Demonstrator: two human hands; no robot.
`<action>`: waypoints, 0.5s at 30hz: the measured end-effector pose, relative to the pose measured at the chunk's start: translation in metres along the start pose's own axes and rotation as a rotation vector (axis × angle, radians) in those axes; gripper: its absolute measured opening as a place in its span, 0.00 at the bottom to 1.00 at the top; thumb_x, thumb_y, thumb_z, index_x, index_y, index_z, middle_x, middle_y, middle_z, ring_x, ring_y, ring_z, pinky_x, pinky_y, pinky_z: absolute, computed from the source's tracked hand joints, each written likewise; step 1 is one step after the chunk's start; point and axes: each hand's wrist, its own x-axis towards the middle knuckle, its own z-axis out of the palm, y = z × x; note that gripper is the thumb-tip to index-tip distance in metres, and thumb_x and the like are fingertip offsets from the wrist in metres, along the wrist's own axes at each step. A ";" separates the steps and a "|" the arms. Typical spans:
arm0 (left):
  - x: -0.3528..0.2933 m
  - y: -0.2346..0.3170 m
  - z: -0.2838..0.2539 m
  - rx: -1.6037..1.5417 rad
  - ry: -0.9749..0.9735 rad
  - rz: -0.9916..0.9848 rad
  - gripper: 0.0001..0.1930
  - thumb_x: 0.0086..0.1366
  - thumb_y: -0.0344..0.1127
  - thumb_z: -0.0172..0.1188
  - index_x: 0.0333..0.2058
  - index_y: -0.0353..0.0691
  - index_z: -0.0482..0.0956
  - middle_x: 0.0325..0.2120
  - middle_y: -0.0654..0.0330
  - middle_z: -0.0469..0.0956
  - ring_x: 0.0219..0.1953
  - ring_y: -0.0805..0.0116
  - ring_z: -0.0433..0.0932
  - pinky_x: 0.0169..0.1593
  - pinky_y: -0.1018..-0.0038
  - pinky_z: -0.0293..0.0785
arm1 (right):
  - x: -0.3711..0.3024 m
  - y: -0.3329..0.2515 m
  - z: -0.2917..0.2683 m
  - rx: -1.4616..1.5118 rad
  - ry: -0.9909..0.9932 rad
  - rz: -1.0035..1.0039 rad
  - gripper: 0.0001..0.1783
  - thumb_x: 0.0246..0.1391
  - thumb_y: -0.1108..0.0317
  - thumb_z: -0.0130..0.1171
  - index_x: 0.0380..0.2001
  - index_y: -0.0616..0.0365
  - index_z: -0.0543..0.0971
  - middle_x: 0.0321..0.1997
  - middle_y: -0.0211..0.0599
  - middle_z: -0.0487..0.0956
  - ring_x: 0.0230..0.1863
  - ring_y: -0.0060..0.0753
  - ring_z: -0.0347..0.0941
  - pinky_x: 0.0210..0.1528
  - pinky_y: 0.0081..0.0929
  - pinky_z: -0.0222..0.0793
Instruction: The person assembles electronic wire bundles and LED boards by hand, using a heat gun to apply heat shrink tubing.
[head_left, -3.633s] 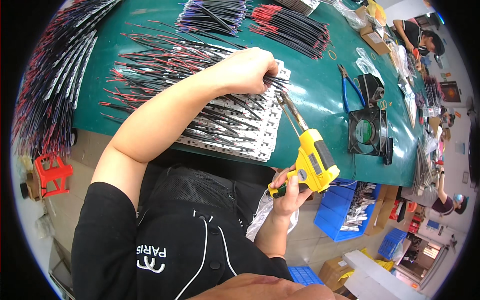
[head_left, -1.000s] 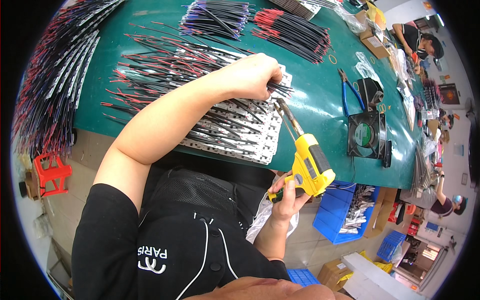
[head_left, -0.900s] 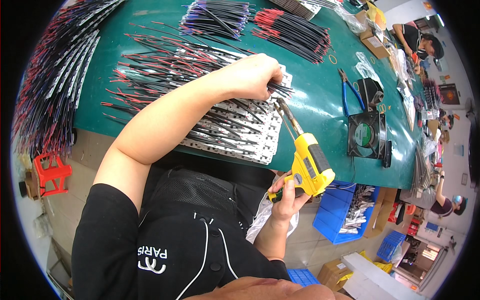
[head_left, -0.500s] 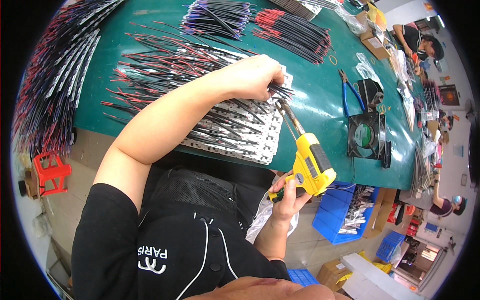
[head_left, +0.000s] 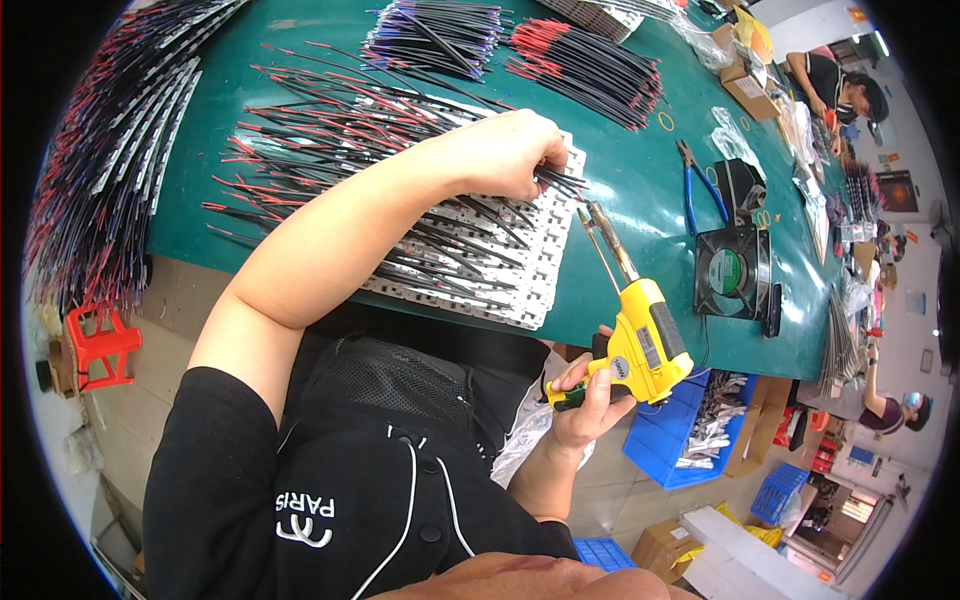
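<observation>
My left hand [head_left: 518, 152] reaches across the table, its fingers pinched on several black wires [head_left: 566, 184] whose tips point to the right. Beneath it lie white perforated circuit board panels [head_left: 535, 290], with many black wires with red ends [head_left: 300, 125] lying over them and spreading leftward. My right hand [head_left: 588, 408], near the table's front edge, is wrapped round the grip of a yellow soldering gun [head_left: 648, 345]. The gun's metal tip and thin feed tube point up and left, a little apart from the wire tips.
Bundles of black wires with purple ends [head_left: 432, 38] and red ends [head_left: 590, 72] lie at the back. Blue-handled pliers [head_left: 704, 188] and a black fan [head_left: 733, 270] sit at right. A blue bin [head_left: 665, 440] stands below, a red stool [head_left: 103, 345] at left. A co-worker [head_left: 835, 85] sits far right.
My right hand has drawn the soldering gun right and slightly down, so its tip has left the wire ends. My left hand stays where it was.
</observation>
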 end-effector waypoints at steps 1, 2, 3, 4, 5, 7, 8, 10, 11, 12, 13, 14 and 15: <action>0.001 0.004 -0.006 0.000 -0.001 0.001 0.09 0.45 0.29 0.62 0.26 0.33 0.75 0.23 0.51 0.75 0.28 0.55 0.75 0.32 0.68 0.69 | 0.000 0.000 0.000 0.000 0.002 0.000 0.24 0.54 0.66 0.47 0.48 0.76 0.63 0.13 0.36 0.66 0.11 0.22 0.61 0.14 0.17 0.62; 0.002 0.008 -0.014 -0.029 -0.099 -0.078 0.08 0.47 0.29 0.60 0.27 0.33 0.76 0.24 0.51 0.76 0.28 0.56 0.76 0.33 0.69 0.70 | 0.001 0.000 0.000 0.009 0.009 0.007 0.24 0.53 0.66 0.47 0.48 0.76 0.63 0.12 0.35 0.65 0.11 0.22 0.61 0.14 0.17 0.62; 0.001 0.012 -0.019 -0.056 -0.195 -0.157 0.07 0.50 0.29 0.59 0.29 0.32 0.77 0.26 0.51 0.77 0.29 0.57 0.76 0.34 0.69 0.71 | 0.001 0.000 0.000 0.019 0.013 0.013 0.24 0.53 0.65 0.47 0.47 0.76 0.63 0.12 0.34 0.65 0.11 0.22 0.61 0.14 0.16 0.62; 0.002 0.006 -0.018 -0.055 -0.194 -0.158 0.07 0.50 0.29 0.59 0.29 0.32 0.77 0.26 0.51 0.77 0.29 0.57 0.76 0.34 0.69 0.71 | 0.000 0.002 -0.004 0.019 0.013 0.013 0.24 0.53 0.65 0.47 0.47 0.76 0.63 0.12 0.34 0.65 0.11 0.22 0.61 0.14 0.16 0.62; 0.004 -0.004 -0.016 -0.077 -0.110 -0.131 0.07 0.53 0.29 0.56 0.30 0.32 0.77 0.27 0.51 0.78 0.30 0.59 0.77 0.35 0.70 0.71 | -0.001 0.007 -0.011 0.057 -0.021 0.027 0.25 0.52 0.69 0.47 0.51 0.73 0.59 0.25 0.47 0.68 0.12 0.22 0.63 0.14 0.18 0.65; 0.007 -0.007 -0.015 -0.101 0.116 -0.144 0.10 0.60 0.30 0.51 0.35 0.31 0.77 0.31 0.51 0.79 0.33 0.63 0.79 0.39 0.73 0.72 | -0.001 0.008 -0.014 0.094 -0.051 0.041 0.29 0.52 0.72 0.46 0.56 0.70 0.54 0.39 0.61 0.71 0.14 0.23 0.64 0.15 0.20 0.69; 0.009 -0.010 -0.017 -0.021 0.219 -0.114 0.10 0.62 0.32 0.51 0.38 0.31 0.74 0.26 0.53 0.78 0.29 0.64 0.76 0.36 0.73 0.71 | -0.002 0.009 -0.014 0.107 -0.041 0.039 0.28 0.52 0.72 0.47 0.55 0.71 0.54 0.38 0.60 0.72 0.13 0.23 0.64 0.15 0.20 0.69; 0.011 -0.004 -0.018 -0.057 0.344 -0.080 0.09 0.63 0.33 0.50 0.38 0.33 0.73 0.21 0.56 0.74 0.24 0.68 0.72 0.32 0.73 0.69 | 0.001 0.005 -0.008 0.121 -0.029 0.036 0.28 0.52 0.71 0.47 0.54 0.72 0.55 0.36 0.59 0.72 0.13 0.23 0.64 0.15 0.21 0.69; 0.012 -0.002 -0.016 -0.057 0.343 -0.079 0.09 0.63 0.33 0.50 0.38 0.33 0.73 0.21 0.56 0.74 0.24 0.68 0.72 0.32 0.73 0.69 | 0.002 0.002 -0.003 0.086 0.005 0.019 0.25 0.53 0.68 0.47 0.50 0.75 0.60 0.24 0.46 0.68 0.12 0.22 0.62 0.14 0.18 0.65; 0.012 -0.001 -0.014 -0.093 0.366 -0.087 0.08 0.63 0.33 0.51 0.37 0.34 0.72 0.19 0.58 0.72 0.23 0.70 0.70 0.30 0.74 0.67 | 0.003 0.000 0.001 0.052 0.035 0.001 0.23 0.53 0.66 0.46 0.46 0.77 0.64 0.12 0.34 0.65 0.10 0.21 0.60 0.13 0.16 0.61; 0.012 -0.001 -0.012 -0.130 0.390 -0.095 0.08 0.62 0.33 0.52 0.36 0.35 0.72 0.17 0.59 0.69 0.22 0.72 0.68 0.29 0.74 0.66 | 0.003 0.000 0.001 0.052 0.035 0.001 0.23 0.53 0.66 0.46 0.46 0.77 0.64 0.12 0.34 0.65 0.10 0.21 0.60 0.13 0.16 0.61; 0.011 -0.003 -0.011 -0.129 0.390 -0.094 0.08 0.62 0.33 0.52 0.36 0.35 0.72 0.17 0.59 0.69 0.22 0.72 0.68 0.29 0.74 0.66 | 0.003 0.000 0.001 0.056 0.024 -0.001 0.23 0.53 0.66 0.46 0.46 0.77 0.64 0.12 0.34 0.65 0.10 0.21 0.60 0.13 0.16 0.61; 0.010 -0.005 -0.010 -0.112 0.300 -0.092 0.07 0.61 0.32 0.53 0.35 0.36 0.71 0.17 0.59 0.70 0.22 0.73 0.68 0.29 0.75 0.66 | 0.004 0.000 0.001 0.060 0.012 -0.001 0.23 0.53 0.66 0.46 0.46 0.77 0.64 0.12 0.34 0.65 0.10 0.21 0.60 0.13 0.16 0.61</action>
